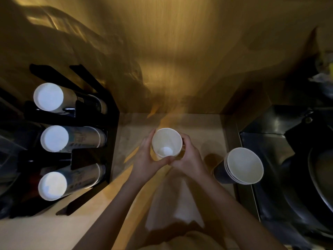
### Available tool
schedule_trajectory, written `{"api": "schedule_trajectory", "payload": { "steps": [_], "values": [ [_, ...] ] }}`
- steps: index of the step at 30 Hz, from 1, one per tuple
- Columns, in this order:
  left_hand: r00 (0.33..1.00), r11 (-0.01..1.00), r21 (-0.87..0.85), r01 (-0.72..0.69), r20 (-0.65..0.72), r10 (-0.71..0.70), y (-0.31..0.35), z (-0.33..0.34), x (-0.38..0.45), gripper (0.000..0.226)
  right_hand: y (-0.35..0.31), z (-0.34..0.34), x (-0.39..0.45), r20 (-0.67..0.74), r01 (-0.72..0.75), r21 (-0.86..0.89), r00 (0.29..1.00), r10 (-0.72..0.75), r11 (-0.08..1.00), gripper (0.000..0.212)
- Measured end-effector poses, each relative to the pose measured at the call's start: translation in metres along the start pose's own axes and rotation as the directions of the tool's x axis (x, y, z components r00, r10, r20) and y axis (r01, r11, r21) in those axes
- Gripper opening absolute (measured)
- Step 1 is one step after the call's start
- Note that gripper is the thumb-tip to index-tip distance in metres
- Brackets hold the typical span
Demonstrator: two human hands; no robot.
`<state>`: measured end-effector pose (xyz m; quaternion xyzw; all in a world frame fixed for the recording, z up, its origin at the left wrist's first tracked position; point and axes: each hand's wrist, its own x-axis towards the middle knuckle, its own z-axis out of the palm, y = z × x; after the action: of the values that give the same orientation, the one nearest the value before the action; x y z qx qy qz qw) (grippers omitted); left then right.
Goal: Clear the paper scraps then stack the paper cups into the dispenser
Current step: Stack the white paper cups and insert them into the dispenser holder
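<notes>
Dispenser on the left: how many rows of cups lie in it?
3. In the dispenser, one row is at the far end, one in the middle, and one nearest the person. The left edge is dark, so more may be hidden.

dispenser [72, 141] left, held cups [166, 144] ctr, cup stack [241, 166] right

Both hands, left [146, 157] and right [187, 156], wrap a nested cup stack [166, 144] above the table [45, 230]. Second stack [241, 166] at 3 o'clock, dispenser [86, 156] at 9 o'clock.
</notes>
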<state>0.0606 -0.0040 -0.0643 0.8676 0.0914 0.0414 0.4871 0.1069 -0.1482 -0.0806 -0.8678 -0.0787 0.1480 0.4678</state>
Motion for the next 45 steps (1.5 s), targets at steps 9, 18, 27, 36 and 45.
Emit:
{"api": "schedule_trajectory", "payload": {
  "steps": [9, 18, 27, 36, 45],
  "values": [
    [0.997, 0.988, -0.135, 0.072, 0.007, -0.072, -0.013, 0.004, 0.002, 0.085, -0.006, 0.002, -0.003, -0.030, -0.048, 0.008, 0.998, 0.048, 0.999, 0.080],
    [0.954, 0.918, -0.261, 0.299, 0.047, -0.297, 0.003, -0.016, 0.000, 0.065, -0.024, -0.004, -0.011, -0.024, 0.006, -0.048, 1.000, -0.007, 0.999, 0.083],
    [0.592, 0.415, -0.428, 0.803, 0.656, -0.468, 0.012, -0.088, -0.039, 0.088, -0.070, -0.011, -0.055, 0.090, 0.603, -0.426, 0.770, -0.631, 0.675, 0.087],
    [0.785, 0.610, -0.518, 0.600, 0.527, -0.325, 0.022, -0.142, -0.090, 0.049, -0.086, 0.011, -0.096, 0.082, 0.722, -0.481, 0.602, -0.794, 0.497, 0.072],
    [0.996, 0.946, -0.323, 0.014, -0.080, -0.042, 0.017, -0.173, -0.138, 0.077, -0.134, 0.049, -0.117, 0.254, 0.071, 0.476, 0.943, -0.214, 0.876, 0.048]
  ]
}}
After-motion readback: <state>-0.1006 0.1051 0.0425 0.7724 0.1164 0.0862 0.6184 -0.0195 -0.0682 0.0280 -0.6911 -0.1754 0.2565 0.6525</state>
